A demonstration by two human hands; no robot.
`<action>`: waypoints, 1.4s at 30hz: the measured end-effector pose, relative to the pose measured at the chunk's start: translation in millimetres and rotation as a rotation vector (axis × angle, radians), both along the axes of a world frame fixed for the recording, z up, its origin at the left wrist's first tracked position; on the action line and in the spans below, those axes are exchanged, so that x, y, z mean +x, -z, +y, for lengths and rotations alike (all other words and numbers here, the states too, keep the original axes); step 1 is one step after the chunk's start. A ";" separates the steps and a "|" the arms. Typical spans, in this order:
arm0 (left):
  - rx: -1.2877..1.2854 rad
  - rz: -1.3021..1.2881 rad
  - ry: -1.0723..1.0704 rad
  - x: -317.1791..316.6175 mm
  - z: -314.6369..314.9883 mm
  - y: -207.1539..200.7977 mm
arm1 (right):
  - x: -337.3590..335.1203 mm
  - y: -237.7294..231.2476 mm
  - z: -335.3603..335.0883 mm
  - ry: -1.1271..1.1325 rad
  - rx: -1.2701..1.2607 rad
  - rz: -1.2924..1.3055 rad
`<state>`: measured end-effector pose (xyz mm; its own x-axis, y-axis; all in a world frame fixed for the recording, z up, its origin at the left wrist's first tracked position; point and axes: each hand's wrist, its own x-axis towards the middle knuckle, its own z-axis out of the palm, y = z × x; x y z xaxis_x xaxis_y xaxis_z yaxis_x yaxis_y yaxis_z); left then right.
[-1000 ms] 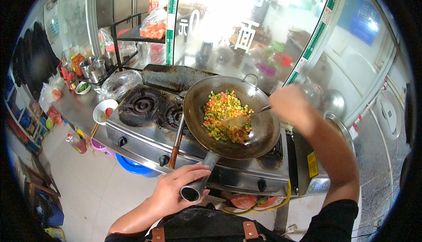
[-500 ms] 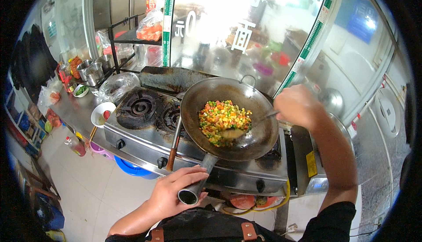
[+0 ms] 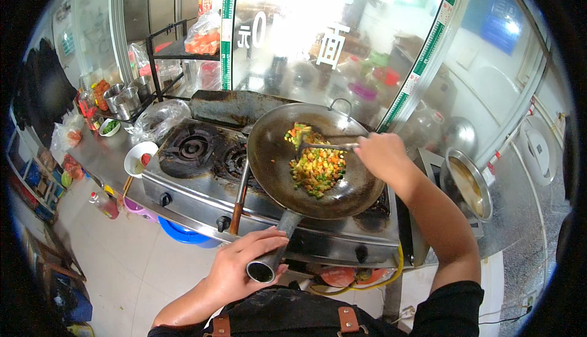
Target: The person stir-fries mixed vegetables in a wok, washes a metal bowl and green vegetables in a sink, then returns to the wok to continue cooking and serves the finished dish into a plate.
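Observation:
A large dark wok (image 3: 265, 172) rests over the right-hand burner of the stove, tilted slightly toward me. My left hand (image 3: 240, 265) is closed round its hollow metal handle (image 3: 287, 224). Diced vegetables (image 3: 318, 169), orange, yellow and green, lie heaped in the wok's middle. Over the wok's right side, my right hand (image 3: 382, 158) grips a wok spatula (image 3: 339, 147). The spatula points left, its head at the upper left part of the heap, where the food partly hides it. Its exact blade shape does not show.
A long tool with a wooden grip (image 3: 237, 214) leans on the stove left of the wok. Beyond it are a bare burner (image 3: 194, 147) and a white bowl (image 3: 132, 164). To the right stands a steel pot of liquid (image 3: 468, 184). A glass partition (image 3: 269, 80) rises behind.
My right hand has come down and left, swinging the spatula from the lower part of the food to its upper left. The vegetables are more heaped together. My left hand keeps its grip.

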<state>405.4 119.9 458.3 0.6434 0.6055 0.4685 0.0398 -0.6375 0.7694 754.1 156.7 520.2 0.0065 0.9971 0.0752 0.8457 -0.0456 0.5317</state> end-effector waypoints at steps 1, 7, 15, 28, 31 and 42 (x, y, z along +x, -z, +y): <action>0.025 0.000 0.002 -0.1 1.0 0.7 | 10.9 1.2 -12.1 0.094 0.021 0.095; 0.077 0.009 -0.004 -1.2 3.4 1.8 | 51.6 -10.6 -94.5 0.254 0.011 0.151; 0.022 -0.028 0.064 -0.4 5.7 3.4 | 52.1 -14.4 -129.0 0.319 0.077 0.713; 0.008 -0.058 0.044 5.7 8.9 50.9 | 31.8 4.0 -101.9 0.207 -0.009 0.770; 0.008 -0.065 0.048 5.7 10.9 58.8 | 25.8 1.2 -109.7 0.261 0.025 0.715; 0.041 -0.093 0.059 7.5 14.0 68.3 | -16.2 66.4 -100.7 0.048 0.149 0.540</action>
